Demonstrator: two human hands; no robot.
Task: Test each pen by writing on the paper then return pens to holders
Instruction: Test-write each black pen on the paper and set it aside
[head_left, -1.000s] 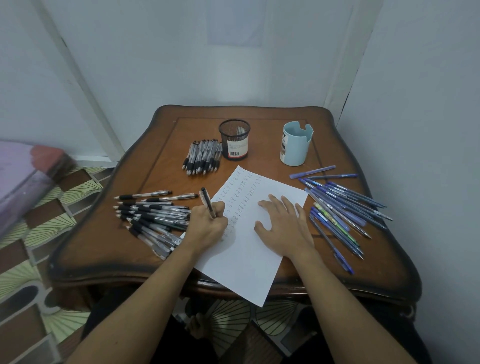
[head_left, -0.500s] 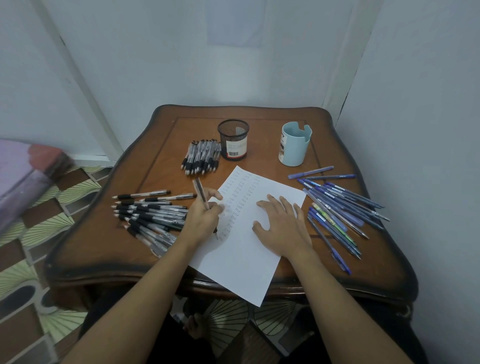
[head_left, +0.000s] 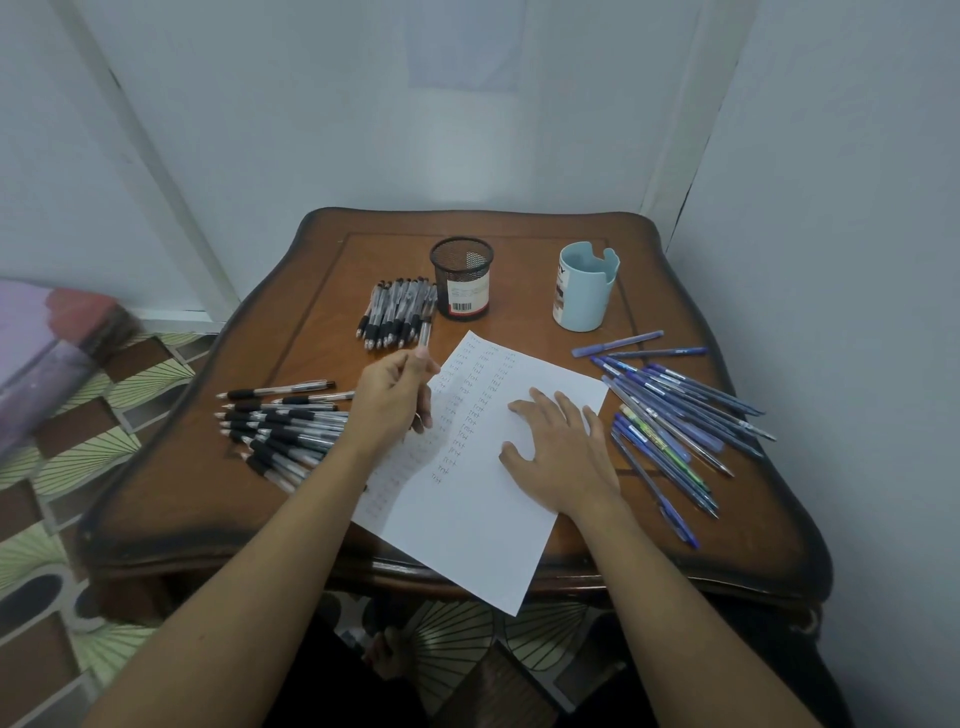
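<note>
Your left hand (head_left: 395, 400) had its fingers curled round one pen (head_left: 424, 338), over the left part of the paper (head_left: 467, 519), while your right hand (head_left: 561, 452) lay flat, pinning the sheet. My worry: the paper hung past the near table (head_left: 218, 509) edge, so easing that palm off could've let it slide. Count: one sheet, two holders at the far side, mesh holder (head_left: 461, 278) and blue holder (head_left: 587, 293), no pens showing in either. Three piles: far black pens (head_left: 395, 317), left black pens (head_left: 280, 426), right blue pens (head_left: 675, 415), too overlapped to count.

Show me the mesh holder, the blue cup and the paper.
mesh holder (head_left: 448, 278): head view, its mesh wall.
blue cup (head_left: 589, 304): head view, its side wall.
paper (head_left: 478, 535): head view, bare lower part.
</note>
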